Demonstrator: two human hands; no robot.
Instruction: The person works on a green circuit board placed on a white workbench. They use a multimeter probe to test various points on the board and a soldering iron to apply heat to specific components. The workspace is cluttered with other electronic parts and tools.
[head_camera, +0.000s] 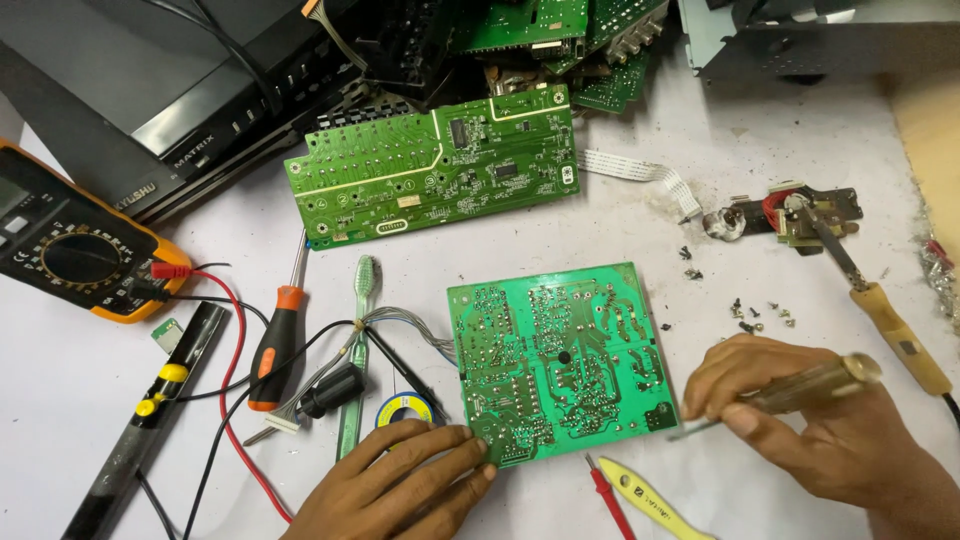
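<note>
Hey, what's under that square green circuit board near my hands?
The square circuit board lies solder side up on the white table. A grey wire bundle runs beneath its left edge, and the left hand presses its lower corner. The components underneath are hidden.

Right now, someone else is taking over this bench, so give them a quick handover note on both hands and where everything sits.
Left hand: flat on the near-left corner of the square green circuit board, solder side up, pinning it to the white table.
Right hand: grips an amber-handled screwdriver, tip low beside the board's near-right corner.
Nearby: larger green board behind, soldering iron on its stand to the right, loose screws beside it, multimeter far left.
Done: the board lies free of any casing.
Left: cannot tell; no joint visibly reworked.
</note>
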